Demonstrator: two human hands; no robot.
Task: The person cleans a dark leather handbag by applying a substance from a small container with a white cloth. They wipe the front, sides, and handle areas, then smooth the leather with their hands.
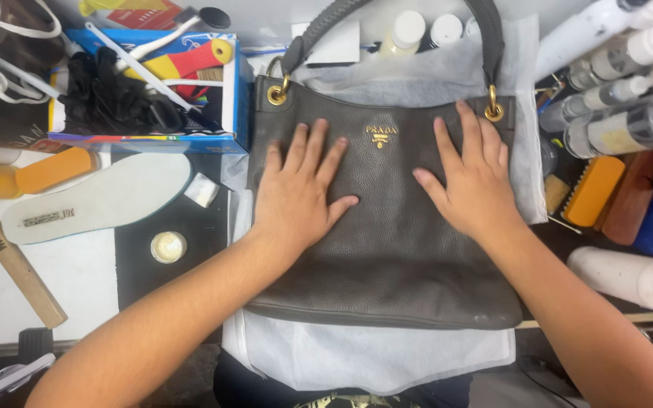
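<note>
White cloth is covering my bench; I'm pressing left hand and right hand, fingers spread, on the pebbled grey leather handbag; the blue box is holding black gloves.

matt pebbled grey leather handbag, gold metal rings.

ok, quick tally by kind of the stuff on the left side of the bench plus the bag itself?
Grey handbag, under the left hand and right hand: 1
White insole: 1
Wooden-handled brush: 1
Small round tin: 1
Blue box of tools: 1
Total: 5
</note>
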